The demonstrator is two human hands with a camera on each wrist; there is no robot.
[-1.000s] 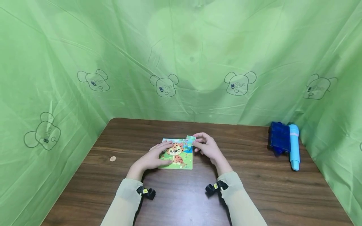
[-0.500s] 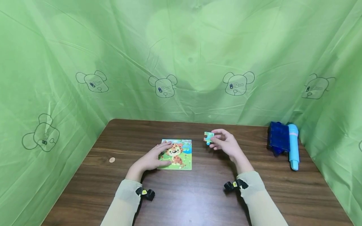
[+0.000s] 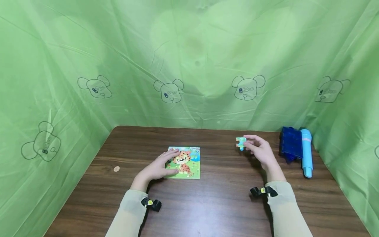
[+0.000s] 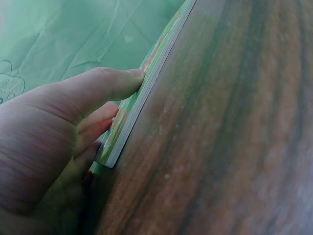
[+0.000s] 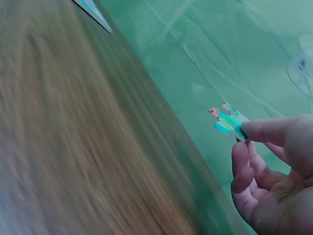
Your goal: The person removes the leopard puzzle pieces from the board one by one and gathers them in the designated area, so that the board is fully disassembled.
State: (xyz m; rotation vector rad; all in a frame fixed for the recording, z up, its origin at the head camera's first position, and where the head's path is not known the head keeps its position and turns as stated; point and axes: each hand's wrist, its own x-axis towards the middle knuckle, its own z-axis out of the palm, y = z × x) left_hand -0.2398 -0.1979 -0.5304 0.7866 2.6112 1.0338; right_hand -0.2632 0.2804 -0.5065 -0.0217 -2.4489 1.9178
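A square puzzle board (image 3: 189,168) with a spotted leopard cub picture lies flat on the table. My left hand (image 3: 158,166) rests on its left part, fingers fairly straight and spread. In the left wrist view the thumb (image 4: 110,83) presses on the board's (image 4: 132,110) face near its edge. Off to the right, my right hand (image 3: 260,149) pinches a small jigsaw piece (image 3: 240,143) by its right side, above the table. The right wrist view shows the jigsaw piece (image 5: 227,120) between thumb and fingers, its knobs sticking out.
A dark blue box (image 3: 291,143) stands at the table's back right, beside a light blue tube-shaped thing (image 3: 307,154). A small round disc (image 3: 116,169) lies on the left of the wooden table (image 3: 207,204). Green cloth (image 3: 204,65) hangs behind and at both sides.
My right hand has lifted the jigsaw piece off the board's upper right corner and carried it to the right. The left hand has stayed on the board.
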